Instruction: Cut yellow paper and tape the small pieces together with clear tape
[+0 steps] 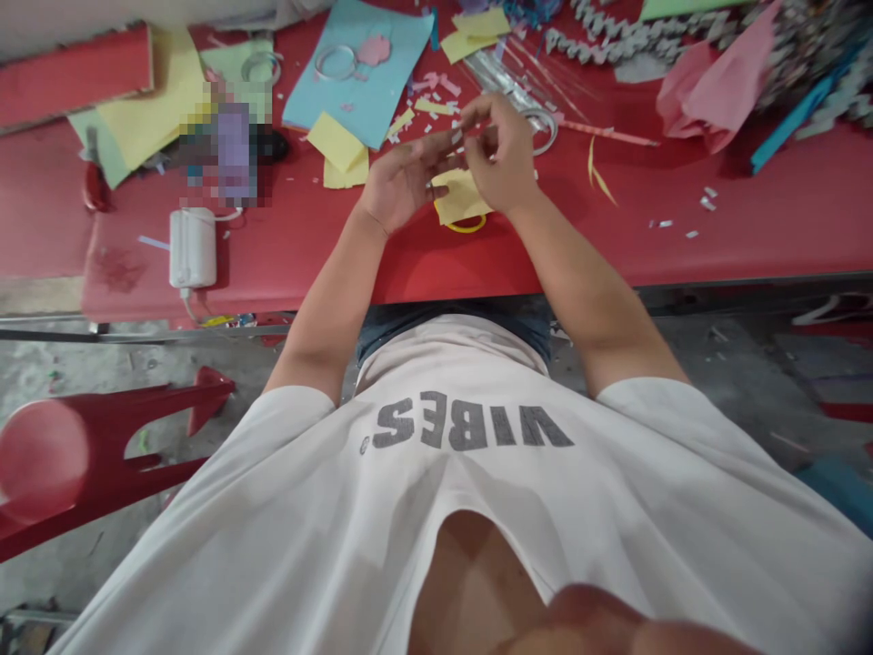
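Both hands meet over the red table (750, 227). My left hand (402, 177) lies palm up with its fingers stretched toward the right. My right hand (501, 150) curls over the left fingertips and pinches a small white scrap (456, 136) that I cannot make out clearly. Under both hands lies a yellow paper piece (458, 198) with a yellow ring (467, 225) at its near edge. A roll of clear tape (546, 127) sits just right of the right hand.
Coloured sheets cover the far table: a blue sheet (361, 64), yellow sheets (156, 100), pink paper (716, 82) and folded paper chains (614, 36). A white charger (193, 247) lies at left. A red plastic chair (102, 446) stands on the floor at lower left.
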A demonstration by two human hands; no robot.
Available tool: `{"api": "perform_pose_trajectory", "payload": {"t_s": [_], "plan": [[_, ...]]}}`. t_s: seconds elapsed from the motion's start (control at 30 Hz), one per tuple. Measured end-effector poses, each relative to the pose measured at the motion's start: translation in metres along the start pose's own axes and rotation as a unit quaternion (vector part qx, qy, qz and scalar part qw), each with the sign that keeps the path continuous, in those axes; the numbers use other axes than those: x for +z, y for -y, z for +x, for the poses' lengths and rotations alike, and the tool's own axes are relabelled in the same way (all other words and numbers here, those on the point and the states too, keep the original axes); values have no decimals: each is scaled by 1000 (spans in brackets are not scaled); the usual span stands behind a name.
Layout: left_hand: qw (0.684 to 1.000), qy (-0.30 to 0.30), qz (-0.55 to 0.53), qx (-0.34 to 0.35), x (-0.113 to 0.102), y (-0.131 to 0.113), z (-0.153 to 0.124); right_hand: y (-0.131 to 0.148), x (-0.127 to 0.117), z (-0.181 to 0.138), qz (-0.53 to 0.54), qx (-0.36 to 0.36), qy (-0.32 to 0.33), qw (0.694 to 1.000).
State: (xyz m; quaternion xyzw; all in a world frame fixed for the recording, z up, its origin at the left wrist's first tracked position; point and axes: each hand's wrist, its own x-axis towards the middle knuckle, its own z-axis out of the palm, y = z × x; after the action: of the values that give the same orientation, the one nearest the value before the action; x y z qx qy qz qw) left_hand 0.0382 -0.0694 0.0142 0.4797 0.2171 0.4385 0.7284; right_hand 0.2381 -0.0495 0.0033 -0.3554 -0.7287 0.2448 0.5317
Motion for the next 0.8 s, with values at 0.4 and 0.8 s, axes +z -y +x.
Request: {"api": "perform_pose_trajectory", "payload": {"t_s": [0.4,0.8], "plan": [[995,3,93,-31,-3,0,0,33,-10,-6,-228,-1,111,967],[994,40,99,-12,5,0,-4,15,-10,-5,-257,-75,120,956]]}}
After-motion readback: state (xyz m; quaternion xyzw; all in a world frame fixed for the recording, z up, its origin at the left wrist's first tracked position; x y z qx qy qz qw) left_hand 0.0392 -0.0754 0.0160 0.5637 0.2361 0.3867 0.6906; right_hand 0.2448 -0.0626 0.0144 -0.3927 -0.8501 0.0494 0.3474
